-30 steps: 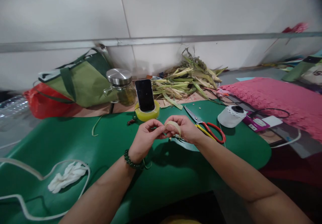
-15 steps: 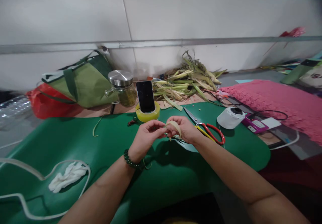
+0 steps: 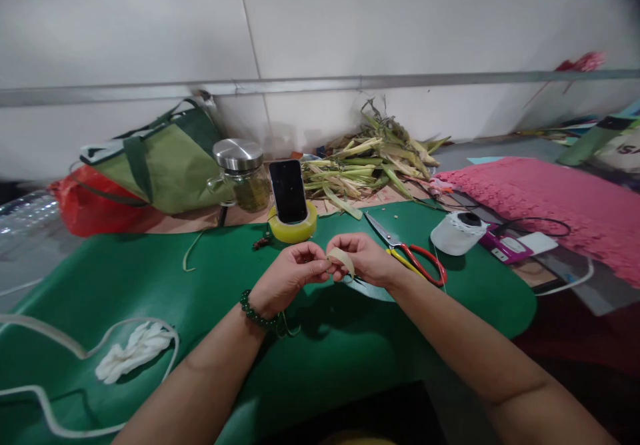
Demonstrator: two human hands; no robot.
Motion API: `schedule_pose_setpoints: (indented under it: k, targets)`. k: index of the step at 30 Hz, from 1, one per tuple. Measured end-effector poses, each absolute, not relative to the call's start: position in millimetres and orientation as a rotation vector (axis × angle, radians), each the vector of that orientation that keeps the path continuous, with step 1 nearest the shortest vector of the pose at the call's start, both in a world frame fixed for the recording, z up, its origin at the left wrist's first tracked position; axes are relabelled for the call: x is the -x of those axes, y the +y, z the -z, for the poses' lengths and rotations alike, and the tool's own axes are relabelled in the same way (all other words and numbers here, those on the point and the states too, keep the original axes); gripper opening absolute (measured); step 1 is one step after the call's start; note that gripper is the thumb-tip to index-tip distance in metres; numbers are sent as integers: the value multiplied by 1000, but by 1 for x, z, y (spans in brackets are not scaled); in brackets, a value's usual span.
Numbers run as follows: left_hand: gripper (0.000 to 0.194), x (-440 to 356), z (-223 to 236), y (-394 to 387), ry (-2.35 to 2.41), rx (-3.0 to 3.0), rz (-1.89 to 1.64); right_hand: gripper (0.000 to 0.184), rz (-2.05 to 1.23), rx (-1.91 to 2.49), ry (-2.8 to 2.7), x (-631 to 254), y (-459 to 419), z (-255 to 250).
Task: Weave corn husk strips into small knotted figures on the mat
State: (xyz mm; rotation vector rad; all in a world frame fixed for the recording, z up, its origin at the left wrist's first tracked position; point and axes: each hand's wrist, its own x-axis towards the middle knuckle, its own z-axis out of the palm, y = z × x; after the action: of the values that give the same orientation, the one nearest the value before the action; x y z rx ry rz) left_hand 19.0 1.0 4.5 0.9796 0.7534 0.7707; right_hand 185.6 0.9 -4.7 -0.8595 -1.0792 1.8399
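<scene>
A pale strip of husk [image 3: 342, 260] curves between my two hands above the green mat [image 3: 165, 278]. My left hand [image 3: 295, 273], with a dark green bead bracelet [image 3: 254, 310] at its wrist, pinches one end of it. The fingers of my right hand [image 3: 364, 257] are closed around the curved part. The fingertips of both hands meet. Just right of my right hand lie scissors [image 3: 400, 245] with red handles, next to a yellow-handled tool [image 3: 406, 262]. Under the hands is a pale sheet [image 3: 373, 290], partly hidden.
Behind the hands a phone [image 3: 288, 192] leans on a yellow tape roll [image 3: 295, 230]. A glass jar [image 3: 245, 185], a green bag [image 3: 175, 165] and a pile of husks [image 3: 370, 158] line the wall. White thread [image 3: 457, 233] stands right; a white cord [image 3: 55, 338] loops left around crumpled tissue [image 3: 135, 352].
My left hand has turned slightly and shifted a little, its fingertips closer to my right hand's. The husk strip now bends lower between them. The things on the mat stay put.
</scene>
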Motion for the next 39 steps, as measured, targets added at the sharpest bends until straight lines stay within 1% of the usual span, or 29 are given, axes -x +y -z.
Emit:
schedule_pose_setpoints:
  k: [10,13,18,24,29,31,35,39]
  targets:
    - [31,-23,-2,0,893,-1071,-923,32,-1721,874,-1035,-184,5,14]
    - [31,-21,-2,1,909,-1059,-904,32,-1722,901,-1009,-184,6,13]
    - [33,-19,-2,1,925,-1025,-858,37,-1733,942,-1010,-187,7,10]
    - [30,-21,-6,-2,937,-1099,-880,34,-1671,933,-1084,-186,5,11]
    - [28,-19,-3,0,877,-1098,-856,35,-1756,903,-1123,-187,4,10]
    - [29,-18,-4,1,850,-1076,-833,32,-1792,892,-1131,-190,4,9]
    - [32,-17,-7,1,861,-1026,-812,19,-1781,842,-1165,-194,4,5]
    - [32,-19,-8,-1,893,-1036,-795,19,-1678,858,-1272,-193,3,5]
